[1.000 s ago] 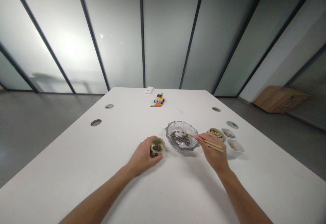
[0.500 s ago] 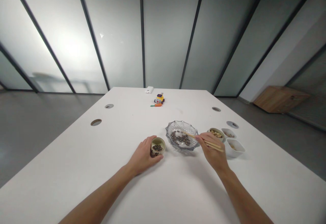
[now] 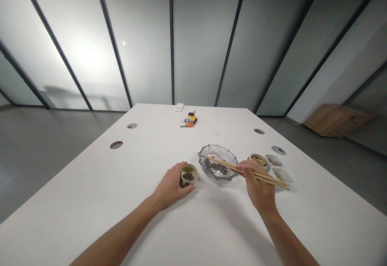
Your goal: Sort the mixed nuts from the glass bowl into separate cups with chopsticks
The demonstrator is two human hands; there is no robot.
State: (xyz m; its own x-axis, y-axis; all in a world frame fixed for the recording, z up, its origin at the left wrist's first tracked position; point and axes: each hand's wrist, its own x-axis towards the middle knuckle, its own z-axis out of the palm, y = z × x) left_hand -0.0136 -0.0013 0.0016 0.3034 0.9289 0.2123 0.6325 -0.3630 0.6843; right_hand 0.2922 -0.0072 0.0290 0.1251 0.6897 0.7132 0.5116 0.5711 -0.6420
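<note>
Glare is blooming on frosted panels (image 3: 87,52) at ten o'clock; two o'clock is lying dark. The right hand (image 3: 260,185) is casting a soft shadow over the table (image 3: 145,153) toward five. Edges are stretching, and the wooden cabinet (image 3: 332,120) at three is blurring.

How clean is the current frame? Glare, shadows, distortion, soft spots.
Head view: strong glare spot on the frosted panels, upper left; soft shadow on the white table below the right hand. Head view: dark bars fan apart toward the top, probably wide-angle stretch. Head view: the small white dishes hold contents too soft to identify.
</note>
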